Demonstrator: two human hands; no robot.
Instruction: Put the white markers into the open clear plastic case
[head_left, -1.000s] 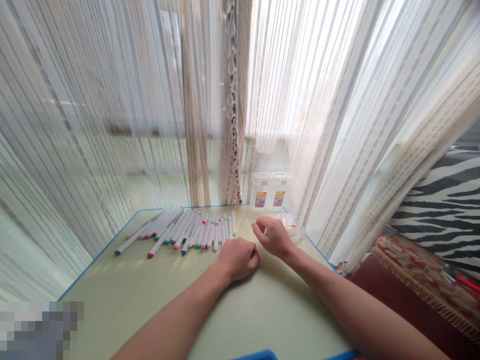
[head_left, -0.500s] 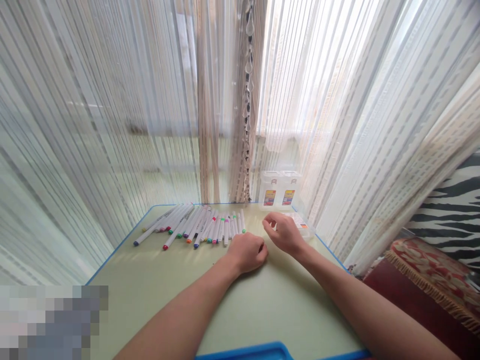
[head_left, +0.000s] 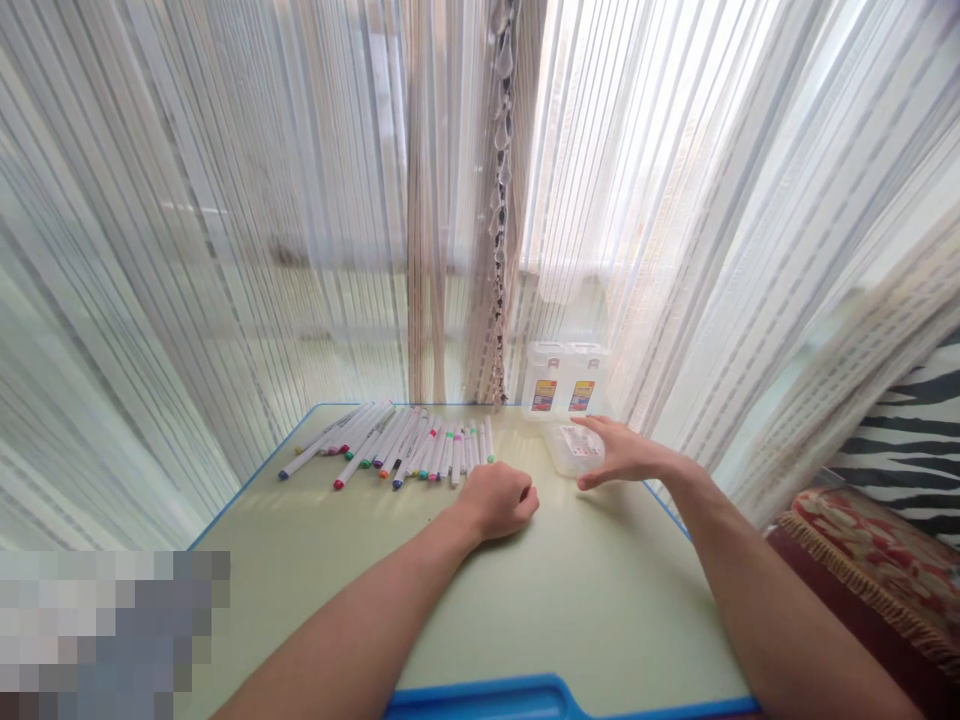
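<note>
My left hand (head_left: 498,500) rests on the pale green table (head_left: 480,620) in a loose fist, with nothing showing in it. Just beyond and to its left lie several white markers (head_left: 405,445) with coloured ends, spread in a rough row. At the right, my right hand (head_left: 622,452) grips a clear plastic case (head_left: 574,450) that lies flat, its thumb along the near side and fingers along the far side. Part of the case is hidden behind the hand. Right behind stand two clear plastic cases (head_left: 564,385) with coloured labels.
A string curtain (head_left: 225,200) hangs behind the table's far edge. Nearest me runs a raised blue table rim (head_left: 480,695). To the right are a fringed red patterned cloth (head_left: 862,540) and a zebra-striped surface (head_left: 900,450). A pixelated patch covers the lower left corner.
My right hand has moved to the right and spread from a curled shape around the lying case, uncovering the case's left part. My left fist stays in place.
</note>
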